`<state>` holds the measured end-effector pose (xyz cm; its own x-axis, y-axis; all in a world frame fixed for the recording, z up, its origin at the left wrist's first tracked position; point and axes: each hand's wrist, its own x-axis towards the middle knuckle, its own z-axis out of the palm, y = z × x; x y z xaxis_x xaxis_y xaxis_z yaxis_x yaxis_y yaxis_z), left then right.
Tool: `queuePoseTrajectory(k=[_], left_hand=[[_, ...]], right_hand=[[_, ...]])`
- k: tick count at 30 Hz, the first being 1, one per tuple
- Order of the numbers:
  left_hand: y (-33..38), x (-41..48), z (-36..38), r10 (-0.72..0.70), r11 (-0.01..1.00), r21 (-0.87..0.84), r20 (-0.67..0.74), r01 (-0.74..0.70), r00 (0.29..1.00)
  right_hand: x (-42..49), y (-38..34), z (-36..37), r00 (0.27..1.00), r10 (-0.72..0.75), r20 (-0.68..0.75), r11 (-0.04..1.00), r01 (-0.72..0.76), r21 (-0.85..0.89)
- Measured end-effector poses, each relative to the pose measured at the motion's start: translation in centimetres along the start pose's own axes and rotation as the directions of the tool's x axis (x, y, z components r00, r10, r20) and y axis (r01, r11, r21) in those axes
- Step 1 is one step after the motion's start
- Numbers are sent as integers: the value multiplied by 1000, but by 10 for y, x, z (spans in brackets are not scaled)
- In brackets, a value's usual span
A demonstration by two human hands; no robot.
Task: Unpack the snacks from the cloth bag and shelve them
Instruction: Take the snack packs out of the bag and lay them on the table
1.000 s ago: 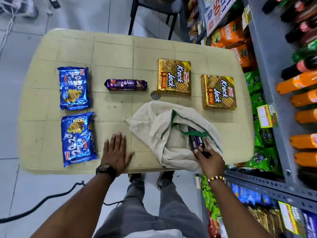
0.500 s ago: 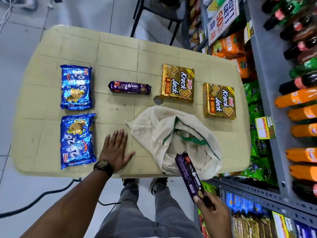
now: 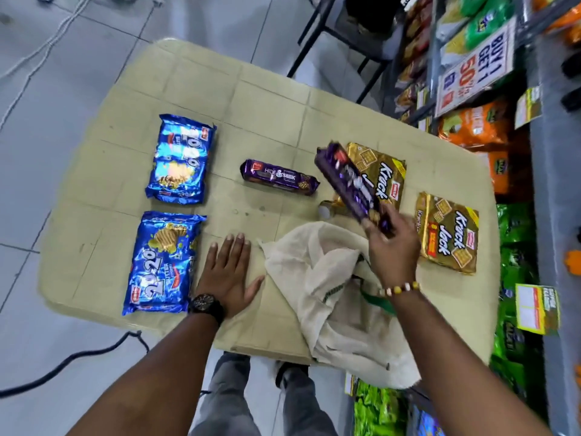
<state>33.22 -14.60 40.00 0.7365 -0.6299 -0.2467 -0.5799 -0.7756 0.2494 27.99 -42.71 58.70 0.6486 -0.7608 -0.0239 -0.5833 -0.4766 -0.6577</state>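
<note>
We see our right hand (image 3: 393, 250) up over the table (image 3: 220, 89), with its fingers curled tight round one end of the held purple pack (image 3: 349, 187). That pack is in the air and tilted. Its far end hangs in front of the far gold pack (image 3: 388, 180) (the writing on it is too blurry to read).

Our left hand (image 3: 228, 272) lies flat on the table with its fingers straight and spread a little. It holds nothing. It sits between the near blue pack (image 3: 162, 262) and the cloth bag (image 3: 330, 278), and its thumb is just beside the bag's edge. There is a black watch (image 3: 206, 305) on that wrist and a bead band (image 3: 399, 289) on the other one.

The cloth bag is crumpled on the near side of the table, and part of it droops over the edge. We cannot tell what is inside it.

The far blue pack (image 3: 182, 158) lies flat behind the near blue one. The lying purple pack (image 3: 278, 177) rests in the middle of the table. The near gold pack (image 3: 448, 231) lies flat to the right of the bag.

The shelves (image 3: 553, 184) stand on the right, full of bright bags, with a sale sign (image 3: 474, 70) hanging on them.
</note>
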Motion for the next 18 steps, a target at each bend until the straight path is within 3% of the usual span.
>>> queuePoseTrajectory(k=[7, 18], left_hand=[[-2, 0, 4, 1, 1000, -31, -27, -2, 1000], [-1, 1, 5, 0, 998, -70, -2, 0, 1000]], right_hand=[[135, -57, 99, 980, -128, 149, 984, 145, -107], [177, -62, 168, 828, -186, 528, 863, 395, -316]])
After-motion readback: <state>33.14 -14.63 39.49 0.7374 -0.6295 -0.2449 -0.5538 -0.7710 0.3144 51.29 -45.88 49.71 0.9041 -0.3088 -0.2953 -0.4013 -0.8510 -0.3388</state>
